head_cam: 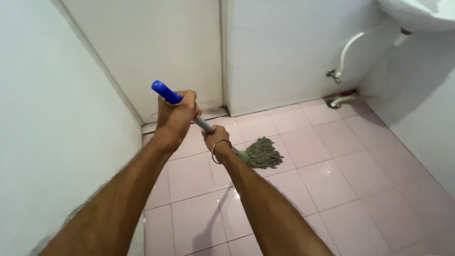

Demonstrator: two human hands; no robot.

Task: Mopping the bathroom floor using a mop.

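Note:
I hold a mop with both hands over a pink tiled floor (341, 185). My left hand (176, 117) is closed around the upper end of the handle, just below its blue grip (166, 92). My right hand (216, 136), with a thin metal bangle on the wrist, grips the grey metal shaft lower down. The mop's green socket and grey-green string head (263, 152) rest on the tiles just beyond my right hand.
White walls close in on the left and right. A white door (156, 52) and its frame stand ahead. A white basin (422, 12) hangs at the top right, with a white hose, a small tap (333, 75) and a drain pipe (339, 100) beneath it.

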